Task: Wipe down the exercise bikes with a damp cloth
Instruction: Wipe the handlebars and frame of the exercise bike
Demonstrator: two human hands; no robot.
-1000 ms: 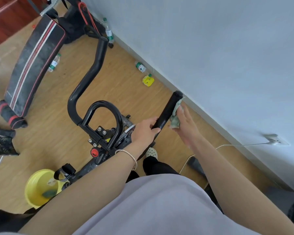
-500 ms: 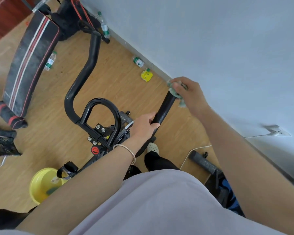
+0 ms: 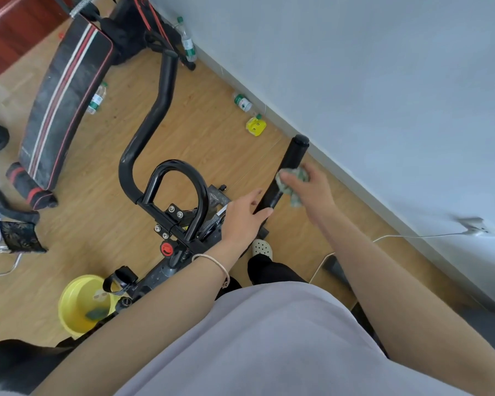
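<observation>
The black exercise bike (image 3: 180, 224) stands below me, its handlebars reaching forward. My left hand (image 3: 243, 218) holds the lower end of the right handlebar grip (image 3: 293, 155), thumb laid across the bar. My right hand (image 3: 312, 192) grips a crumpled green cloth (image 3: 290, 185) and presses it against the middle of that grip, just above my left hand. The grip's capped tip is bare. The left handlebar (image 3: 157, 110) curves away toward the far wall.
A yellow basin (image 3: 77, 304) with water and a green cloth sits on the wood floor at lower left. A black sit-up bench (image 3: 63, 95) lies at upper left. Plastic bottles (image 3: 242, 102) and a yellow item (image 3: 256, 126) lie along the wall. A white cable (image 3: 412, 237) runs to a wall socket.
My right hand slid the cloth from the tip of the right grip down to its middle, toward my left hand. My left hand's fingers loosened slightly on the bar.
</observation>
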